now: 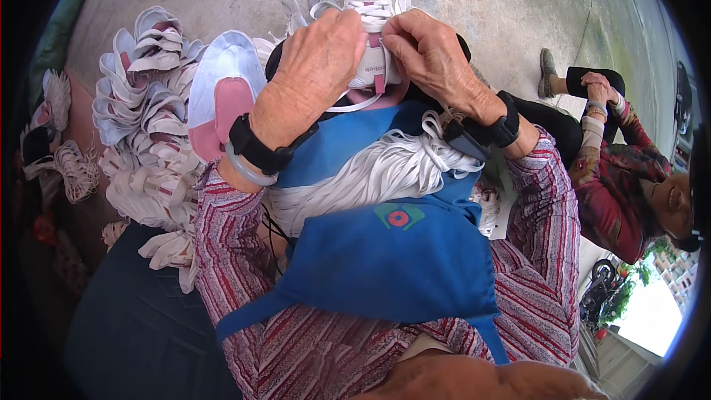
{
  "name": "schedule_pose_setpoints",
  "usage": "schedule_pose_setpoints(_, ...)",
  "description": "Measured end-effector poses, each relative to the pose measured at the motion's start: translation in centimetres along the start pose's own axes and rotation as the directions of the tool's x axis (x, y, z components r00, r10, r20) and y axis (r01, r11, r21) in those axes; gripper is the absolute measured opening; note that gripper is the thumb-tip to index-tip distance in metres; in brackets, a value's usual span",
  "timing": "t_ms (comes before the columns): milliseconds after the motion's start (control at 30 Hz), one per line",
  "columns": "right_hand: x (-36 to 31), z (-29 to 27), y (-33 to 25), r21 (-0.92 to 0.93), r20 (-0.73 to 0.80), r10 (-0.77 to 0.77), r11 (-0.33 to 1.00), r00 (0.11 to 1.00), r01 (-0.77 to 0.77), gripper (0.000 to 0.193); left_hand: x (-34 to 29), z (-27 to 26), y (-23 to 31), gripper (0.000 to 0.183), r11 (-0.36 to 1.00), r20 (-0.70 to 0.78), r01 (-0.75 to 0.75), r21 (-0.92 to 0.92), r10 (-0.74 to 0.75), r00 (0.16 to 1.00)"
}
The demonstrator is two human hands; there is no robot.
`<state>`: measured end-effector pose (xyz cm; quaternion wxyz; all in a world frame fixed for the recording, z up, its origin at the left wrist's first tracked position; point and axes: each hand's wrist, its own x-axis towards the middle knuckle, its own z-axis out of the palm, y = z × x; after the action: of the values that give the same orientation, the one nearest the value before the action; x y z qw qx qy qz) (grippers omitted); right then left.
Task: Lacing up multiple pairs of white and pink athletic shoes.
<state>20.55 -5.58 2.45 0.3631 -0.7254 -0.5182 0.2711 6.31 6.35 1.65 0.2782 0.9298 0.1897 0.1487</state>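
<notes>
A white and pink shoe upper (372, 70) lies before me, its toe pointing away. A white shoelace (370, 9) criss-crosses its front, and a loose stretch loops below the tongue. My left hand (322, 48) is closed against the upper's left eyelet edge, its fingertips mostly hidden. On the right edge, my right hand (433, 55) pinches the lace between thumb and forefinger, close to the tongue. A thick bundle of white shoelaces (370, 174) rests across my lap on the blue apron (400, 259).
Many white and pink shoe uppers (144, 96) are heaped at my left, with a pale blue and pink shoe piece (233, 96) standing beside my left wrist. A dark blue surface (144, 318) lies below the heap. Another person (618, 178) sits at the right with hands clasped.
</notes>
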Motion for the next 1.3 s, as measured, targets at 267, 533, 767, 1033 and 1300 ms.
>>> schedule_pose_setpoints(267, -0.6, 0.1, -0.3, -0.297, 0.03, -0.183, 0.937, 0.983, 0.184, 0.01, -1.0, -0.4, 0.9, 0.011, 0.998, 0.014, 0.007, 0.07, -0.008, 1.0)
schedule_pose_setpoints(533, 0.3, 1.0, -0.2, -0.219, -0.019, -0.281, 0.938, 0.96, 0.27, 0.019, -0.4, -0.3, 0.4, 0.01, 0.982, 0.033, -0.023, 0.188, 0.017, 0.999)
schedule_pose_setpoints(767, 0.1, -0.7, -0.2, -0.394, 0.03, -0.402, 0.837, 0.915, 0.38, 0.026, 0.1, -0.7, 1.5, 0.007, 0.968, 0.053, -0.191, 0.16, 0.184, 0.981)
schedule_pose_setpoints(1033, -2.2, 0.1, 0.0, -0.295, -0.008, -0.562, 0.791, 0.827, 0.535, 0.024, -1.0, -2.2, -0.7, 0.018, 0.396, 0.565, 0.703, -0.59, -0.421, 0.71)
schedule_pose_setpoints(1300, -2.7, 1.9, -1.2, -0.091, 0.097, -0.708, 0.694, 0.7, 0.714, 0.018, -1.4, -8.8, 5.2, 0.019, -0.574, 0.368, 0.369, -0.731, 0.124, 0.922)
